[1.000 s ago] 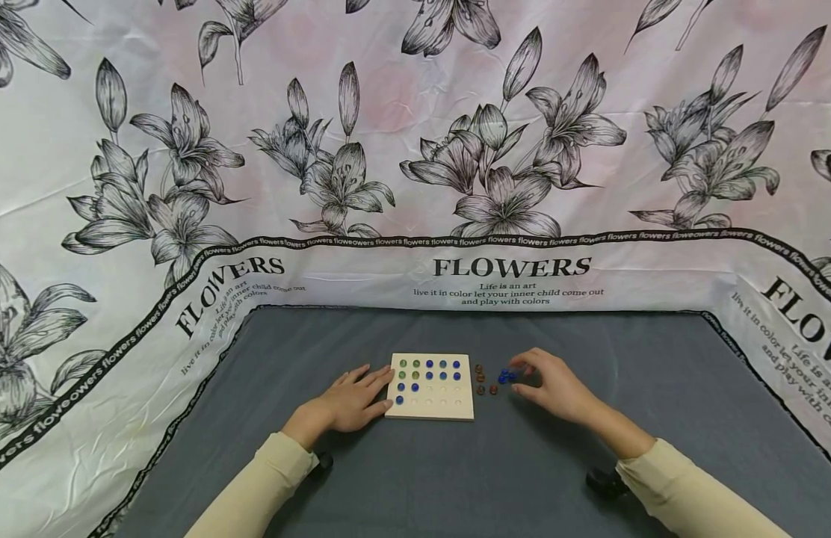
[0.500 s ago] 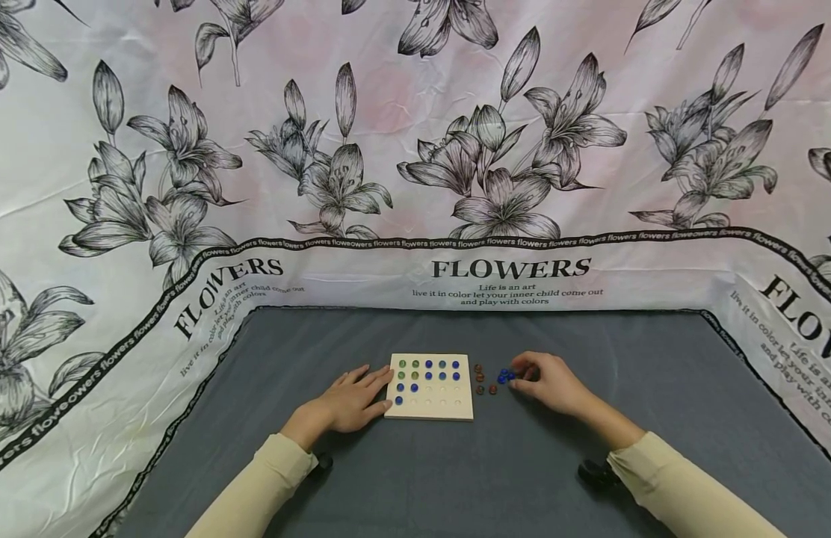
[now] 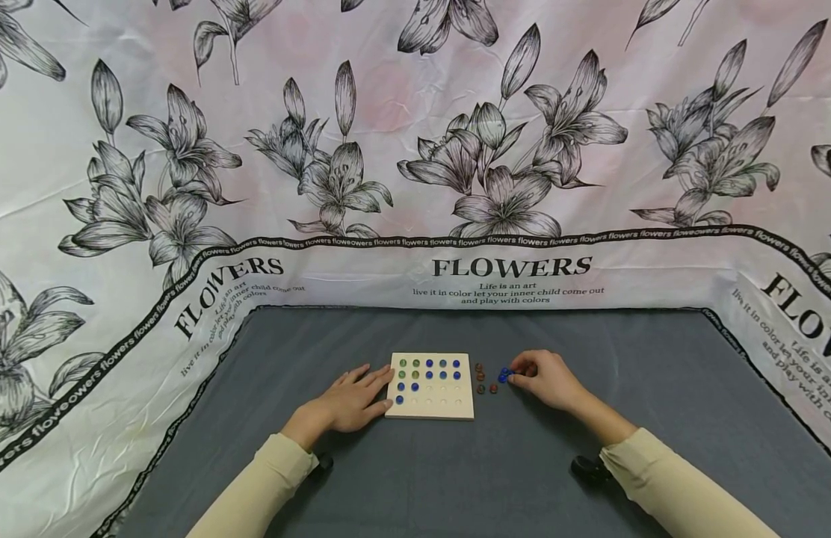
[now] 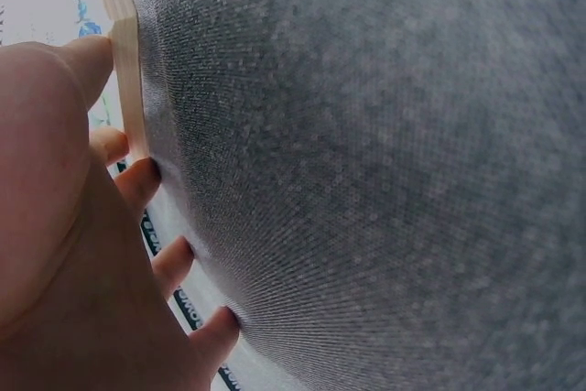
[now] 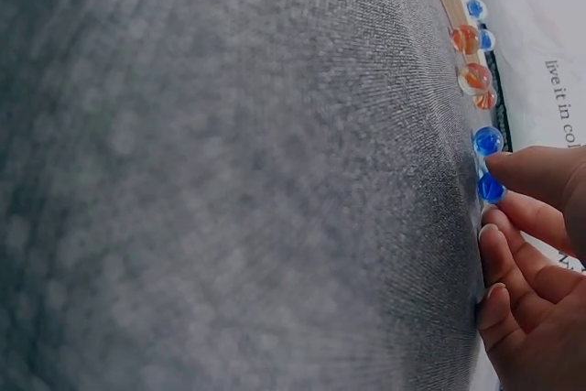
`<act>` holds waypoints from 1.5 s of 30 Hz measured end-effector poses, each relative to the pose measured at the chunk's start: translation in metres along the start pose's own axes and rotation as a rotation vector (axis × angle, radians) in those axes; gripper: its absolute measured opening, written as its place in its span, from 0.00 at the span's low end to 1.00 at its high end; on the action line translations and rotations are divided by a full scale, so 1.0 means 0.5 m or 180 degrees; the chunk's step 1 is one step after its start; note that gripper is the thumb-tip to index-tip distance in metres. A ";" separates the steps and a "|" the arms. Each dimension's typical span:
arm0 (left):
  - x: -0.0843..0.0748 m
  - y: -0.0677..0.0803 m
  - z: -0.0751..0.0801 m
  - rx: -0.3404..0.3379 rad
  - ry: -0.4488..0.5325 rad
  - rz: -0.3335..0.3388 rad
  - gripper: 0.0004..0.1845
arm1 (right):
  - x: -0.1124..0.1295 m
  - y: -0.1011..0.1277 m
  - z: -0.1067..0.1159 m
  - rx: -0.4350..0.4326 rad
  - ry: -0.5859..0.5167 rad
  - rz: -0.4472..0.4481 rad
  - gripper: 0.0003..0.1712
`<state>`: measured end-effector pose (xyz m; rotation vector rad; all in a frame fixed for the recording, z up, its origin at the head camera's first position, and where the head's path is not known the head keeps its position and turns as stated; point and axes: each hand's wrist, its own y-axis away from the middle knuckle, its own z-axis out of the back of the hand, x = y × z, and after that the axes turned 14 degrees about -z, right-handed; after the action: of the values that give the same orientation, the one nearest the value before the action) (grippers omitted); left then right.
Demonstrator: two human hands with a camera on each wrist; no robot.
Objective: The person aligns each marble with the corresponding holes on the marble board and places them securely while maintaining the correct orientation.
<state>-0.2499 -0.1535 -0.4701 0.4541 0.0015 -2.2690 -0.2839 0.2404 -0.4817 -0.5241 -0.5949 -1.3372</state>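
Note:
A pale wooden board [image 3: 444,409] with rows of round hollows lies on the grey cloth. Green and blue marbles fill its two far rows, and a few blue ones sit at the left of the nearer rows. My left hand [image 3: 348,401] lies with fingers spread at the board's left edge, the thumb touching its side in the left wrist view. Right of the board, my right hand [image 3: 548,379] pinches a blue marble [image 5: 492,189] between thumb and forefinger, its other fingers curled close to the cloth. Another blue marble [image 5: 488,141] sits just beyond the thumb tip.
Several orange-brown marbles [image 3: 480,376] lie between the board and the blue marbles. Grey cloth [image 3: 442,478] covers the table around both arms. Behind stands a white, flower-printed cloth [image 3: 362,284] with a black-lettered border.
My right hand has moved slightly left, and its spread thumb and forefinger have come together on a blue marble. My left hand and the board stay in place.

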 end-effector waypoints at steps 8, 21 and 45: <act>0.007 0.003 -0.003 0.0014 -0.0012 -0.0015 0.35 | 0.002 0.002 -0.002 0.0004 0.0006 -0.0030 0.05; -0.004 0.014 0.002 0.0014 -0.0012 -0.0072 0.35 | 0.012 0.040 0.011 -0.0057 0.0024 0.0116 0.05; -0.014 0.017 0.018 0.0109 -0.0033 -0.0056 0.34 | 0.100 0.076 0.006 -0.0085 -0.0049 0.0522 0.07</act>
<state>-0.2424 -0.1558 -0.4581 0.4618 -0.0389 -2.2916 -0.2405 0.2116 -0.4467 -0.5929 -0.5357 -1.1878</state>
